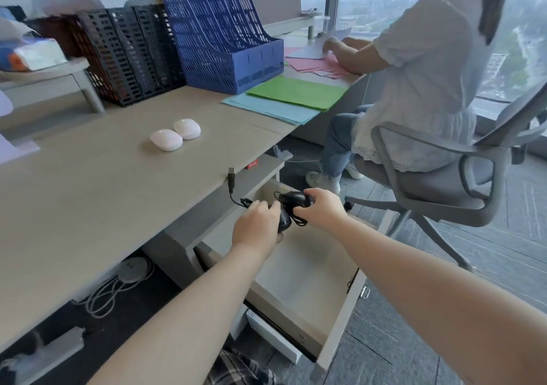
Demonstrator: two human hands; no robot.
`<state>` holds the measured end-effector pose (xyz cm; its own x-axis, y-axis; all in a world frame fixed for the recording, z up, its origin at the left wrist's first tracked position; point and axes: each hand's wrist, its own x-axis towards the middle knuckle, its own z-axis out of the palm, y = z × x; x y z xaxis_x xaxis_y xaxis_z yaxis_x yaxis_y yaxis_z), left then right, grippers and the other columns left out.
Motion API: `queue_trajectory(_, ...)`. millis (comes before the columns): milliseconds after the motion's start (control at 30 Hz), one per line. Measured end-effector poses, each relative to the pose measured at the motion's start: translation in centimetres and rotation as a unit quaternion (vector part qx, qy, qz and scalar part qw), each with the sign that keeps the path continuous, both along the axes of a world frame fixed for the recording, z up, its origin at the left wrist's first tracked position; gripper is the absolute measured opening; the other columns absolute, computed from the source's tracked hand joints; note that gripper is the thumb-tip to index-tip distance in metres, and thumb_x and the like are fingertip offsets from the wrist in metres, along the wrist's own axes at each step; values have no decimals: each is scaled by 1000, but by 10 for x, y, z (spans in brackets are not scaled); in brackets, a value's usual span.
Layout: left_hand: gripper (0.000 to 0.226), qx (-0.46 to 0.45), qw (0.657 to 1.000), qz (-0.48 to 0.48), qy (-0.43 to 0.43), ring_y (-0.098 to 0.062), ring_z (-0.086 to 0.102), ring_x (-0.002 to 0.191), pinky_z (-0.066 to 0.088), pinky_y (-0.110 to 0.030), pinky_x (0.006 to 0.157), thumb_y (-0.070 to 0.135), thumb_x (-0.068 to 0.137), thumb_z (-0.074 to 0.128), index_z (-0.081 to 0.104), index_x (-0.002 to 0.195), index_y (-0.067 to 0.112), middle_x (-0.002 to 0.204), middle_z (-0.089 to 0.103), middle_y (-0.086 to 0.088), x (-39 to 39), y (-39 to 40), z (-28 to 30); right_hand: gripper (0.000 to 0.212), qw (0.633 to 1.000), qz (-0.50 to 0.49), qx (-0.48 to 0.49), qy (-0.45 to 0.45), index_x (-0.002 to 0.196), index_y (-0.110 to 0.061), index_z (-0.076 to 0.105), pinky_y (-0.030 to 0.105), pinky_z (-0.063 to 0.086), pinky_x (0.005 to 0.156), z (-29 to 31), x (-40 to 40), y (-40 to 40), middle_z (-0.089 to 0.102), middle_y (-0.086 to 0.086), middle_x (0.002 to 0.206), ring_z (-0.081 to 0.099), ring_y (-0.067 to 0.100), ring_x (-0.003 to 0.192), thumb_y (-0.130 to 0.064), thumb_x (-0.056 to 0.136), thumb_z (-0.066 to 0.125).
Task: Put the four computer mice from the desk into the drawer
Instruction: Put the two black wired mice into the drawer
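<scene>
Two white mice lie side by side on the desk (88, 183): one nearer me (166, 139), one just behind it (187, 128). Below the desk edge the drawer (340, 319) is pulled open, its light floor bare where visible. Above it my left hand (257, 228) grips a black wired mouse (284, 220), mostly hidden by my fingers. My right hand (321, 207) holds a second black wired mouse (294, 199). Their cables tangle between my hands, and a USB plug (231, 179) sticks up by the desk edge.
Black (127, 59) and blue file racks (225, 38) stand at the back of the desk, with green and blue paper sheets (290, 97) to the right. A seated person (423, 88) on a grey chair (461, 183) works close to the drawer's right. Cables lie under the desk.
</scene>
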<state>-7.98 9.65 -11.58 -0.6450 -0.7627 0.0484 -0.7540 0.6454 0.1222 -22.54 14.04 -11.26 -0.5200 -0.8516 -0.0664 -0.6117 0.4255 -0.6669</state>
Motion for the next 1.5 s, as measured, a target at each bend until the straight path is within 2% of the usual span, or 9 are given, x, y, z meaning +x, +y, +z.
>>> queue_trajectory(233,37,50,993,15,-107,-30,48,116,49,-40,80,8,88,54,48,124,5,117,57,-15,-1,-6,-57,36,997,24,74,2,104,-11,67,36,54,79,-49,-13,-19,69,6,99,62,25,92,-28,73,68)
queue_trajectory(500,37,57,984,10,-170,-33,48,116,50,-40,86,-7,86,47,48,123,-3,121,55,-20,1,-39,-92,50,993,68,96,-5,122,-19,61,34,52,89,-95,-8,-46,68,5,115,60,26,109,-26,73,70)
queue_trajectory(667,53,90,985,50,-138,-31,42,129,45,-36,99,2,88,55,35,137,-3,137,46,-19,1,-51,-106,68,990,90,110,23,140,-20,43,35,47,97,-112,-3,-59,59,11,129,54,30,120,-28,78,71)
queue_trajectory(867,61,187,978,83,-34,-29,47,125,46,-40,97,43,86,59,45,130,4,138,45,-11,4,-52,-116,67,986,118,115,31,143,-25,37,38,46,98,-128,0,-66,53,13,134,52,33,122,-20,81,64)
queue_trajectory(1033,69,243,965,97,-39,-28,25,143,35,-40,111,31,89,56,26,145,5,159,17,-10,0,-48,-115,66,987,121,109,16,143,-24,38,36,45,100,-136,2,-68,52,10,138,53,31,123,-17,82,63)
queue_trajectory(1167,53,173,978,95,-61,-27,44,129,47,-38,95,12,87,62,40,135,4,145,39,-10,0,-48,-119,65,984,141,101,32,144,-19,37,33,40,105,-137,3,-69,41,7,149,46,29,131,-15,84,62)
queue_trajectory(1267,53,161,980,94,-77,-29,46,127,48,-39,93,8,86,63,40,134,3,143,40,-12,0,-47,-119,67,982,149,111,39,146,-20,35,35,41,106,-135,3,-68,38,8,150,45,30,132,-19,84,63)
queue_trajectory(1400,53,141,985,68,-72,-29,50,121,49,-41,90,12,86,62,40,135,6,134,46,-10,6,-51,-105,53,983,148,83,68,140,-18,44,37,47,99,-114,4,-66,52,4,140,51,27,126,-21,89,57)
queue_trajectory(1500,26,101,990,23,-99,-31,57,109,48,-40,81,16,90,54,53,116,11,120,56,-9,11,-57,-76,33,985,134,84,71,123,-18,60,35,50,91,-87,8,-68,65,3,122,58,26,114,-28,93,52)
